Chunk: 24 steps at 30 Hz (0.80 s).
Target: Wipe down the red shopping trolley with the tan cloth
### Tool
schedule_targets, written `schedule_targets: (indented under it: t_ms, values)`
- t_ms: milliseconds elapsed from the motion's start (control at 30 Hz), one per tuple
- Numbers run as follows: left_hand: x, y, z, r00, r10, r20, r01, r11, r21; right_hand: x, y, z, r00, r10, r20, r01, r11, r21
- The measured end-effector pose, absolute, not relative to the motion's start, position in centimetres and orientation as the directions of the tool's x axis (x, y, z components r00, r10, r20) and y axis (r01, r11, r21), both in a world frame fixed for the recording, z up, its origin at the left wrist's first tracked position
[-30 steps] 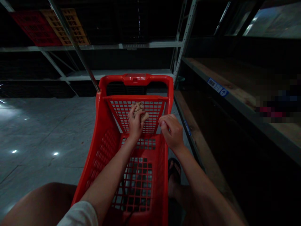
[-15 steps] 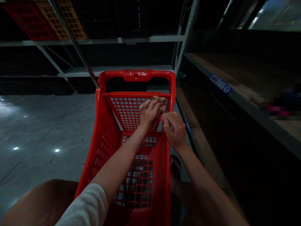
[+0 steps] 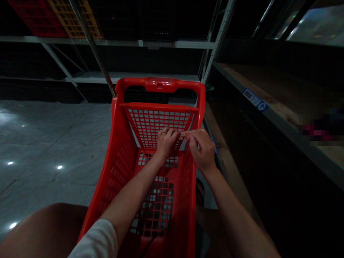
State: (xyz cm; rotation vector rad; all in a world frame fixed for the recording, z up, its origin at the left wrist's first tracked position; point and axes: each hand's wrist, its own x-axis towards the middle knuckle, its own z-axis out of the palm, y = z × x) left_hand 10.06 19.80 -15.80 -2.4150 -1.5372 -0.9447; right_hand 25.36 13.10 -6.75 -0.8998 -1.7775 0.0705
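Over the inside of a red plastic shopping cart (image 3: 188,215) my two hands meet near its right wall. My left hand (image 3: 166,141), with a ring on one finger, has its fingers curled round a small tan thing (image 3: 183,135). Most of that thing is hidden, and its kind does not show. My right hand (image 3: 202,147) is closed at the right rim, its fingertips at the tan thing's other end. Behind the hands slopes the cart's red grid flap (image 3: 146,123), below the handle (image 3: 159,85).
A metal pole (image 3: 94,50) rises from the cart's left corner. Ahead stands a metal rack (image 3: 120,43) with red (image 3: 37,16) and yellow crates (image 3: 76,16). Wooden shelves with a blue label (image 3: 255,100) run along the right. Grey floor (image 3: 53,139) lies left.
My left hand has come down and nearer to me, bringing the tan thing to my right hand. My right hand stays closed by the rim. The view has shifted slightly.
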Motion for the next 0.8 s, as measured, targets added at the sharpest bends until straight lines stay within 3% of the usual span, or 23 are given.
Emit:
schedule_targets:
  t_ms: [100, 200, 333, 433, 500, 567, 700, 800]
  values:
    - [10.4, 21.3, -10.9, 0.008, 0.654, 0.757, 0.839, -0.416, 0.350, 25.4, 13.2, -6.7, -0.155, 0.594, 0.790, 0.551, 0.715, -0.430]
    - [9.7, 22.5, -9.3, -0.058, 0.585, 0.809, 0.812, -0.444, 0.379, 25.5, 13.3, -6.7, -0.179, 0.589, 0.788, 0.560, 0.720, -0.411]
    - [8.2, 21.8, -14.3, 0.117, 0.691, 0.713, 0.826, -0.466, 0.317, 25.7, 13.2, -6.7, -0.217, 0.567, 0.794, 0.515, 0.758, -0.401]
    - [6.7, 19.6, -20.2, 0.294, 0.820, 0.492, 0.861, -0.451, 0.237, 25.7, 12.8, -6.7, -0.255, 0.520, 0.815, 0.443, 0.812, -0.380]
    - [5.7, 18.2, -23.1, 0.411, 0.830, 0.377, 0.849, -0.499, 0.172, 25.7, 12.5, -6.6, -0.307, 0.507, 0.805, 0.415, 0.833, -0.366]
    - [4.9, 17.5, -24.2, 0.444, 0.825, 0.348, 0.842, -0.518, 0.154, 25.6, 12.2, -6.5, -0.368, 0.518, 0.772, 0.423, 0.833, -0.358]
    - [5.0, 18.9, -20.9, 0.400, 0.815, 0.419, 0.851, -0.500, 0.159, 25.6, 12.3, -6.3, -0.424, 0.561, 0.711, 0.482, 0.804, -0.347]
    - [5.8, 21.6, -15.7, 0.239, 0.694, 0.680, 0.854, -0.483, 0.193, 25.6, 12.4, -6.2, -0.438, 0.578, 0.689, 0.511, 0.790, -0.337]
